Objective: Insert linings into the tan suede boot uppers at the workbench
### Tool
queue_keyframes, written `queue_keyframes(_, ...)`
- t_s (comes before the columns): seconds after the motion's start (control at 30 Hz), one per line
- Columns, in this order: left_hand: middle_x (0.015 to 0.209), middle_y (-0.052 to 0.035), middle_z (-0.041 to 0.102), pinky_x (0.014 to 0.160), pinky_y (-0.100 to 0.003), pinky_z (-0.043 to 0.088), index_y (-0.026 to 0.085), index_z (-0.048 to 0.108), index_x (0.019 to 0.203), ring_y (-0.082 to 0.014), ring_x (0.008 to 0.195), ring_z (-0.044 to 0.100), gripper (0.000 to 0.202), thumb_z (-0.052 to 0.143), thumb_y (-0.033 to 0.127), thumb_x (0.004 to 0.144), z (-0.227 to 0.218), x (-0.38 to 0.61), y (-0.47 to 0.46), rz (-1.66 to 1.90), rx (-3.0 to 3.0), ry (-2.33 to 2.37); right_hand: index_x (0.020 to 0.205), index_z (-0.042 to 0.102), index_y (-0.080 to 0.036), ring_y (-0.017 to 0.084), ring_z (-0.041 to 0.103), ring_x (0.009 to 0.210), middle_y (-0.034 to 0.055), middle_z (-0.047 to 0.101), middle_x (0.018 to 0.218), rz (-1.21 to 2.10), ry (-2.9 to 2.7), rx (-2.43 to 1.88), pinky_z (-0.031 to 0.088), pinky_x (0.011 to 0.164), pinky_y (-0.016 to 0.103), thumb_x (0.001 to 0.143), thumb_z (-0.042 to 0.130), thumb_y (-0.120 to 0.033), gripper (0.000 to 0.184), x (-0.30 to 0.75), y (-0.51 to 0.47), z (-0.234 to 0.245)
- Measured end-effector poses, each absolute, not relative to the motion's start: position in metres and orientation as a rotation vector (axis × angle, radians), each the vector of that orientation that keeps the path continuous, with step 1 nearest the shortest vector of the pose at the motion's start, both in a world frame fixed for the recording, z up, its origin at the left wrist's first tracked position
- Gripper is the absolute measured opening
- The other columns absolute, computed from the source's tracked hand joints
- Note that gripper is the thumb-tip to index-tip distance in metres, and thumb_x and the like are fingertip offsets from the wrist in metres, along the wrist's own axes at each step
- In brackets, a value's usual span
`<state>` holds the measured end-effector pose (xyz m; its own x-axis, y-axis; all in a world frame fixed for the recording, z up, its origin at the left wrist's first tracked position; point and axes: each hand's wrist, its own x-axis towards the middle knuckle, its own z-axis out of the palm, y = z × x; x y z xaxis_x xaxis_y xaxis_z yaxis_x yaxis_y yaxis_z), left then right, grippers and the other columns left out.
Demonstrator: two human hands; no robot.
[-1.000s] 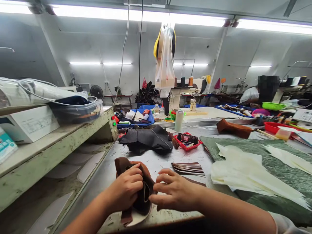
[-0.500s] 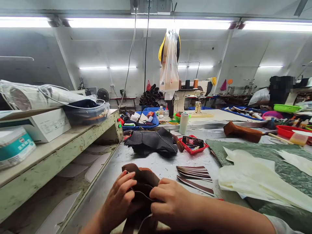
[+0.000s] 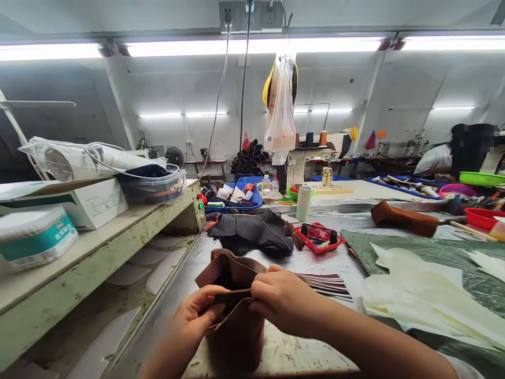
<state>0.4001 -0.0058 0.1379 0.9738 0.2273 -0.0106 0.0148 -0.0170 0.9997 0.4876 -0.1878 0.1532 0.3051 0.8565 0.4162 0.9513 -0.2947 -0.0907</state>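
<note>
Biggest thing here is the worktable (image 3: 294, 347), metal-looking, scuffed and stained near the front edge. Along its left side runs a beat-up pale green shelf (image 3: 98, 268) with boxes and tubs sitting on top. Over on the right of the table there's a marbled green slab (image 3: 471, 287), and a messy spread of pale cream sheets (image 3: 410, 289) lies across it. Toward the back is a crumpled black leather-looking piece (image 3: 252, 231). Then there's the brown leather-looking piece (image 3: 239, 342), kinda tube-shaped, standing at the near edge of the table right in front of the wearer, its top gaping open. Both hands are on it: right hand (image 3: 284, 297) has its fingers bunched tight on the near rim, and left hand (image 3: 193, 321) has thumb and fingers pinched on the same rim just beside it. Past the right hand sits a little red basket (image 3: 311, 246), then a fan of thin brown strips (image 3: 327, 284) partly hidden by that hand, and smallest of all, a phone (image 3: 319, 233) resting in the basket.
</note>
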Motion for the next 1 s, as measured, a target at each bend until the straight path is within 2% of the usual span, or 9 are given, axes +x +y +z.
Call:
queue_keyframes(0.1, 0.081, -0.0042, 0.067, 0.069, -0.027, 0.045, 0.019, 0.068, 0.079, -0.0198, 0.078, 0.059, 0.024, 0.065, 0.038, 0.064, 0.141, 0.405, 0.001, 0.208, 1.626, 0.155, 0.068, 0.047, -0.017, 0.01, 0.047, 0.06, -0.0016, 0.056, 0.068, -0.359, -1.584, -2.235, 0.031, 0.064, 0.026, 0.08, 0.051, -0.02, 0.013, 0.488, -0.186, 0.165)
queue_keyframes(0.23, 0.079, -0.0055, 0.067, 0.064, -0.027, 0.047, 0.018, 0.068, 0.085, -0.0195, 0.073, 0.059, 0.028, 0.063, 0.038, 0.065, 0.141, 0.409, 0.007, 0.181, 1.592, 0.081, 0.061, 0.042, -0.016, 0.009, 0.044, 0.058, -0.0023, 0.053, 0.064, -0.359, -1.546, -2.176, 0.03, 0.064, 0.025, 0.077, 0.05, -0.017, 0.018, 0.491, -0.183, 0.175)
queue_keyframes(0.33, 0.086, -0.0066, 0.067, 0.065, -0.029, 0.048, 0.018, 0.065, 0.092, -0.0218, 0.076, 0.06, 0.039, 0.059, 0.047, 0.068, 0.145, 0.407, 0.003, 0.181, 1.57, -0.003, 0.06, 0.042, -0.016, 0.009, 0.044, 0.059, -0.0027, 0.052, 0.062, -0.388, -1.53, -2.141, 0.03, 0.065, 0.026, 0.077, 0.05, -0.016, 0.018, 0.495, -0.18, 0.175)
queue_keyframes(0.4, 0.087, -0.0046, 0.066, 0.067, -0.028, 0.048, 0.02, 0.063, 0.094, -0.0223, 0.079, 0.06, 0.04, 0.063, 0.047, 0.065, 0.147, 0.407, -0.001, 0.267, 1.721, -0.07, 0.061, 0.043, -0.016, 0.009, 0.045, 0.059, -0.0029, 0.052, 0.062, -0.395, -1.513, -2.14, 0.03, 0.065, 0.026, 0.077, 0.05, -0.016, 0.018, 0.497, -0.179, 0.174)
queue_keyframes(0.53, 0.075, -0.0007, 0.066, 0.066, -0.025, 0.047, 0.022, 0.065, 0.08, -0.0182, 0.072, 0.059, 0.023, 0.063, 0.041, 0.068, 0.145, 0.413, -0.007, 0.532, 2.027, 0.028, 0.065, 0.046, -0.016, 0.01, 0.047, 0.063, -0.0019, 0.053, 0.066, -0.324, -1.514, -2.122, 0.033, 0.067, 0.026, 0.08, 0.052, -0.017, 0.016, 0.499, -0.182, 0.179)
queue_keyframes(0.7, 0.072, -0.0021, 0.066, 0.059, -0.024, 0.048, 0.019, 0.067, 0.078, -0.0183, 0.068, 0.059, 0.031, 0.061, 0.047, 0.067, 0.145, 0.418, -0.008, 0.51, 1.877, 0.126, 0.068, 0.051, -0.016, 0.013, 0.051, 0.08, 0.0018, 0.058, 0.085, -0.152, -1.513, -2.041, 0.037, 0.075, 0.025, 0.081, 0.056, -0.018, 0.014, 0.502, -0.188, 0.186)
queue_keyframes(1.0, 0.071, -0.0036, 0.068, 0.061, -0.025, 0.048, 0.017, 0.068, 0.076, -0.0185, 0.067, 0.06, 0.036, 0.07, 0.048, 0.057, 0.14, 0.423, -0.005, 0.433, 1.69, 0.178, 0.068, 0.056, -0.015, 0.014, 0.052, 0.084, 0.0023, 0.059, 0.088, -0.116, -1.475, -1.993, 0.039, 0.077, 0.028, 0.081, 0.056, -0.015, 0.013, 0.508, -0.186, 0.179)
